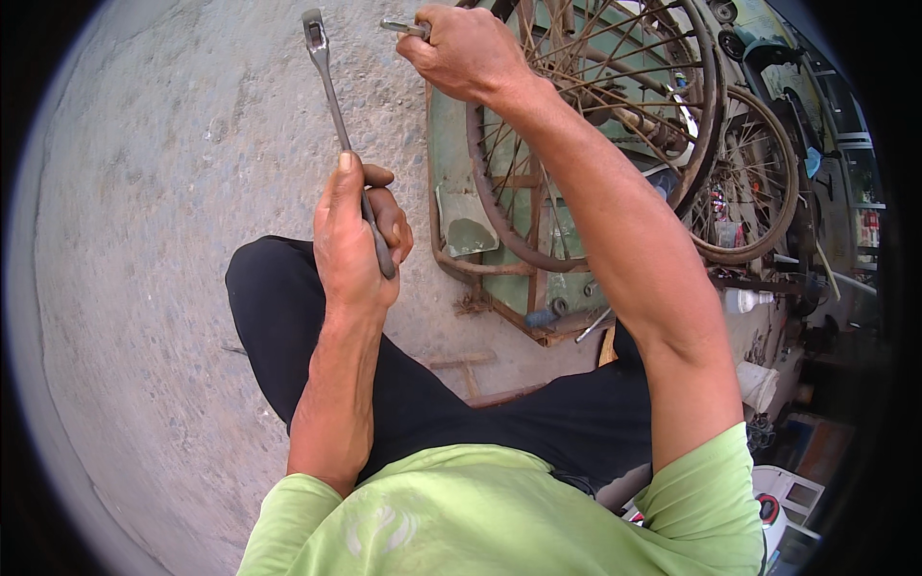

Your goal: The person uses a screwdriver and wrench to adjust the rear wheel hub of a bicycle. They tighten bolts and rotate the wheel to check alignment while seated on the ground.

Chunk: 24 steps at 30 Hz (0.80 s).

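Note:
My left hand (360,226) is wrapped round the dark handle of a long metal wrench (331,96), thumb laid along the shaft. The wrench points up and slightly left, and its jointed head is bare. My right hand (468,53) is closed in a fist at the top of the view. From that fist a short metal piece (401,27) juts left, toward the wrench head but apart from it. Its other end is hidden in my fingers. Just right of my right hand stands a rusty spoked wheel (477,173).
A green metal cart frame (504,271) with rusty edges lies beneath the wheel. Another spoked wheel (744,252) stands to the right. A white plastic bottle (744,301) and a white container (757,386) sit at the right. Rough concrete ground (173,211) spreads to my left.

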Available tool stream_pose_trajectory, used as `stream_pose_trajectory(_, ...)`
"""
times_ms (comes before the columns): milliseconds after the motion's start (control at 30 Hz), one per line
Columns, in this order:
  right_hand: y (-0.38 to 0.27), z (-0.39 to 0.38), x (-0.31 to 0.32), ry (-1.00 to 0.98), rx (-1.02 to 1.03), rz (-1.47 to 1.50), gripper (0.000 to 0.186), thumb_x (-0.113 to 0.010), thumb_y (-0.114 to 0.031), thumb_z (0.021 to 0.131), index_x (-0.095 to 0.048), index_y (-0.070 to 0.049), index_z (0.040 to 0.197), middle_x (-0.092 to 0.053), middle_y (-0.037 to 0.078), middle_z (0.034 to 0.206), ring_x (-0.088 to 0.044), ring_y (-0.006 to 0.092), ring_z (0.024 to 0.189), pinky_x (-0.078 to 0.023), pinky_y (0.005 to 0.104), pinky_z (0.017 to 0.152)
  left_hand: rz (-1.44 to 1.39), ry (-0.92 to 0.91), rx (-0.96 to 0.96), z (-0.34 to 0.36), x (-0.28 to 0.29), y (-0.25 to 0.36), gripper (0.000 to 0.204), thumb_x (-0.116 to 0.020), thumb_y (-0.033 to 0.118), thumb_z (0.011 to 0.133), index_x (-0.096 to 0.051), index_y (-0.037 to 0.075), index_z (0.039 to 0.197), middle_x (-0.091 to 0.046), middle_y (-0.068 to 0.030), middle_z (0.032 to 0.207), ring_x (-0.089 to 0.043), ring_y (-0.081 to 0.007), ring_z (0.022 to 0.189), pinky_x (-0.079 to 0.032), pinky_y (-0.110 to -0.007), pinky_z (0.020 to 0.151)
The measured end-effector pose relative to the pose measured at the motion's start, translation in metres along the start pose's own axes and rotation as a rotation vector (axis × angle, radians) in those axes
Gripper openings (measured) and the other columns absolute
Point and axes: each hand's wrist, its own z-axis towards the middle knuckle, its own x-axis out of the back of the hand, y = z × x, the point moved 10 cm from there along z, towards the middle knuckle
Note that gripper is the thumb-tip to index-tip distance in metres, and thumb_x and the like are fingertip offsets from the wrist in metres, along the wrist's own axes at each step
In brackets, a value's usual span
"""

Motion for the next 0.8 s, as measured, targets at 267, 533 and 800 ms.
stream_pose_trajectory(267, 0.0, -0.007, -0.002, 0.076, 0.006, 0.01, 0.036, -0.062, -0.041, 0.096, -0.074, -0.007, 0.098, -0.07, 0.016, 0.068, -0.072, 0.0344, 0.066, -0.058, 0.0471, 0.063, 0.0, -0.019, 0.002, 0.002, -0.005, -0.006, 0.045, -0.047, 0.044, 0.111, -0.053, 0.001, 0.099, -0.043, -0.0023, 0.051, -0.033, -0.0109, 0.036, -0.032, -0.027, 0.037)
stream_pose_trajectory(533, 0.0, -0.005, -0.006, 0.021, 0.018, -0.023, 0.036, -0.062, -0.04, 0.096, -0.074, -0.007, 0.099, -0.07, 0.018, 0.069, -0.073, 0.0353, 0.067, -0.058, 0.0481, 0.063, 0.003, -0.025, 0.002, 0.001, -0.004, -0.004, 0.046, -0.047, 0.045, 0.11, -0.054, 0.001, 0.099, -0.043, -0.0021, 0.051, -0.033, -0.0106, 0.036, -0.031, -0.027, 0.036)
stream_pose_trajectory(800, 0.008, -0.002, -0.006, -0.053, -0.066, 0.019, 0.037, -0.064, -0.04, 0.092, -0.074, -0.005, 0.1, -0.074, 0.022, 0.086, -0.075, 0.0395, 0.083, -0.06, 0.0494, 0.076, 0.072, -0.044, -0.024, 0.0, -0.005, 0.005, 0.045, -0.047, 0.045, 0.111, -0.053, 0.001, 0.1, -0.043, -0.0016, 0.051, -0.033, -0.0102, 0.036, -0.031, -0.026, 0.036)
